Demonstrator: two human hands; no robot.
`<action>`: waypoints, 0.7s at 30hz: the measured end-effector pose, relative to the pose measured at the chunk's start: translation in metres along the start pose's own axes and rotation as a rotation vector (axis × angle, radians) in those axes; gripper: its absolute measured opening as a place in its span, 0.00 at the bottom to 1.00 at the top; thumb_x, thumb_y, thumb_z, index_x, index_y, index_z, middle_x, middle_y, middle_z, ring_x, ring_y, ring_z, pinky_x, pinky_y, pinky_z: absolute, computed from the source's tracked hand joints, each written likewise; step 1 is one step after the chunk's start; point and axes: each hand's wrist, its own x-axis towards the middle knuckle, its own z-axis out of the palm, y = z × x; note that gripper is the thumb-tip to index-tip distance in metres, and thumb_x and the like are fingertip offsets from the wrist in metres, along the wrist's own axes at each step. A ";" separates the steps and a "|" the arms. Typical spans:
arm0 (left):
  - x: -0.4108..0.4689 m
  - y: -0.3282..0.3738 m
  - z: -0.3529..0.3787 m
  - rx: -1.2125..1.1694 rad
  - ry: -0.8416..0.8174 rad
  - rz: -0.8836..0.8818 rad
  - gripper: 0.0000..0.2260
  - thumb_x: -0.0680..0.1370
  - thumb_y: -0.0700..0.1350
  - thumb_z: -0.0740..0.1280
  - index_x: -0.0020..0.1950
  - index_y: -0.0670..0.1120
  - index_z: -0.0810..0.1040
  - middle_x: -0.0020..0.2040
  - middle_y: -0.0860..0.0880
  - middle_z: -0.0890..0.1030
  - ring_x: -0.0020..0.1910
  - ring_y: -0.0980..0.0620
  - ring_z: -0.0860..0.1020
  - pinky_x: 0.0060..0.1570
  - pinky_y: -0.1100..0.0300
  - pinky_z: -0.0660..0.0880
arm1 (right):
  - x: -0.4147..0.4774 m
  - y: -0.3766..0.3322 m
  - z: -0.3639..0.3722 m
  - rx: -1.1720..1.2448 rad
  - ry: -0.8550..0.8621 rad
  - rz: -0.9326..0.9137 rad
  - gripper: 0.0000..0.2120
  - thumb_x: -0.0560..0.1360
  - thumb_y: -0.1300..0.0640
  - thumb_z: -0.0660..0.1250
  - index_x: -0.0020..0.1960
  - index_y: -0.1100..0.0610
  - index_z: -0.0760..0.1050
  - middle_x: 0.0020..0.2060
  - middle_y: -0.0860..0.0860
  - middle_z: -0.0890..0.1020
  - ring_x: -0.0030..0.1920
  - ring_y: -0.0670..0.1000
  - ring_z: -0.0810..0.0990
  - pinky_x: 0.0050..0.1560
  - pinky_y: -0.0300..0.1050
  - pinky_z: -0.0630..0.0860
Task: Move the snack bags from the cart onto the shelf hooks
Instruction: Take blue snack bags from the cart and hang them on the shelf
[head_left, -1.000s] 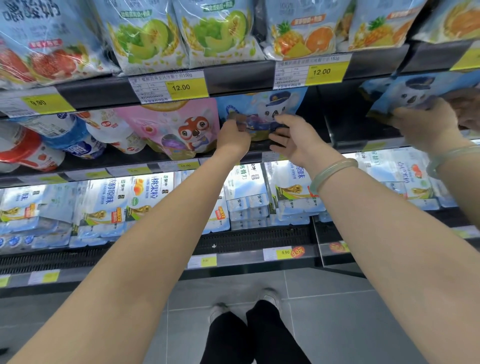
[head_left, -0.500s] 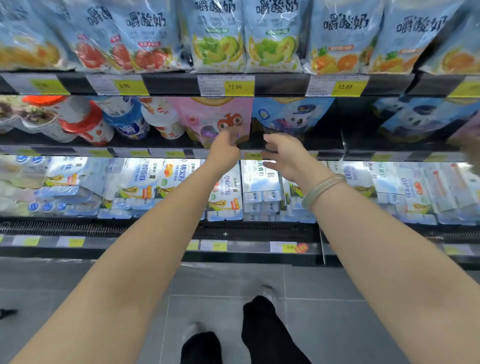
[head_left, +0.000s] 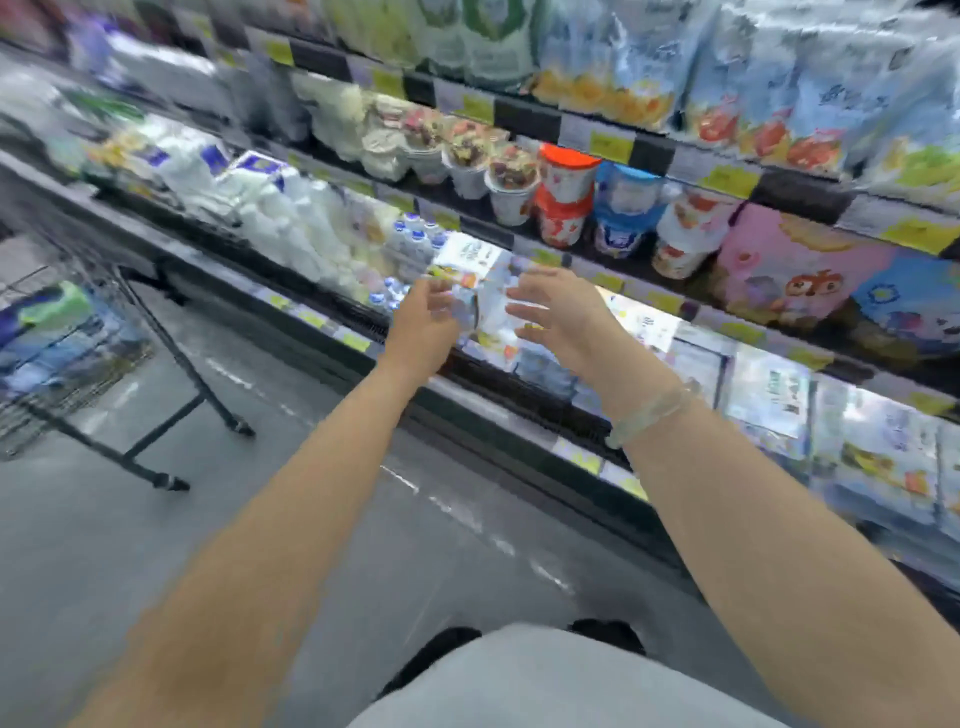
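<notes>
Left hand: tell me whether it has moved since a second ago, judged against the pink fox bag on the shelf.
Yes. The left hand was up beside the pink fox bag; now it is open, empty, lower and well to the left, toward the cart.

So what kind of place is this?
Most likely a supermarket's chilled dairy aisle: shelves with yellow price tags, rows of yogurt cups and snack bags, and a wire cart on the left.
</notes>
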 end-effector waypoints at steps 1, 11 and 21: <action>-0.005 -0.015 -0.031 0.009 0.052 -0.006 0.16 0.75 0.35 0.60 0.62 0.45 0.70 0.53 0.49 0.73 0.48 0.52 0.73 0.37 0.68 0.69 | 0.003 0.004 0.030 -0.028 -0.036 0.006 0.08 0.78 0.63 0.58 0.42 0.54 0.71 0.38 0.52 0.75 0.37 0.49 0.74 0.38 0.43 0.69; -0.014 -0.127 -0.294 0.055 0.563 -0.235 0.14 0.75 0.32 0.59 0.59 0.43 0.73 0.53 0.44 0.77 0.45 0.49 0.74 0.36 0.65 0.70 | 0.059 0.030 0.282 -0.175 -0.380 0.124 0.06 0.76 0.63 0.61 0.44 0.52 0.71 0.38 0.52 0.78 0.38 0.49 0.76 0.39 0.42 0.71; 0.042 -0.196 -0.436 0.074 0.787 -0.508 0.14 0.75 0.33 0.61 0.59 0.41 0.74 0.49 0.47 0.77 0.50 0.49 0.74 0.51 0.56 0.72 | 0.166 0.020 0.453 -0.404 -0.569 0.173 0.15 0.77 0.61 0.60 0.63 0.60 0.70 0.60 0.60 0.78 0.61 0.58 0.77 0.64 0.56 0.71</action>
